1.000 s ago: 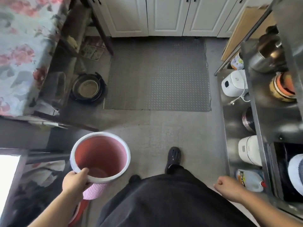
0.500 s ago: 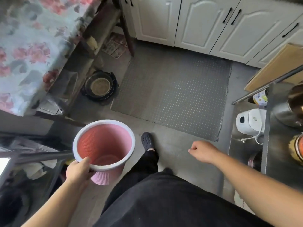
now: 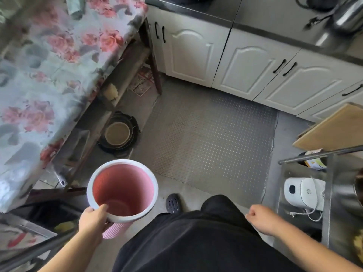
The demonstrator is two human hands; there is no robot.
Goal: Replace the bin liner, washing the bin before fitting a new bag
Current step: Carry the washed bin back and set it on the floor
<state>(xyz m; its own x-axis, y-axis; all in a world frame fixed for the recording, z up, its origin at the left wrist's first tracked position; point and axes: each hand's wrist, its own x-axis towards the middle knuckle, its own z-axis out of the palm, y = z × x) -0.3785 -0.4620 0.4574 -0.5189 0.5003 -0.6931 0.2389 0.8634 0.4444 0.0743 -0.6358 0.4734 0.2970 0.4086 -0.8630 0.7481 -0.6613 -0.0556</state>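
Note:
A pink ribbed bin (image 3: 122, 190) with a white rim hangs upright over the floor at lower left. It has no liner in it and its inside looks bare. My left hand (image 3: 93, 220) grips its near rim, thumb inside the bin. My right hand (image 3: 261, 217) is at lower right, away from the bin, curled into a loose fist with nothing in it. My dark trousers and one dark shoe (image 3: 172, 203) fill the bottom middle.
A floral-covered table (image 3: 49, 75) stands at left, with a dark round pot (image 3: 117, 134) on the floor below it. White cabinets (image 3: 235, 65) run across the back behind a grey studded mat (image 3: 206, 138). A steel rack (image 3: 326, 193) with a white cooker (image 3: 302, 193) stands at right.
The view has tilted up and turned toward the cabinets as I step forward. The bin stays in my left hand; my right hand has swung back to my side.

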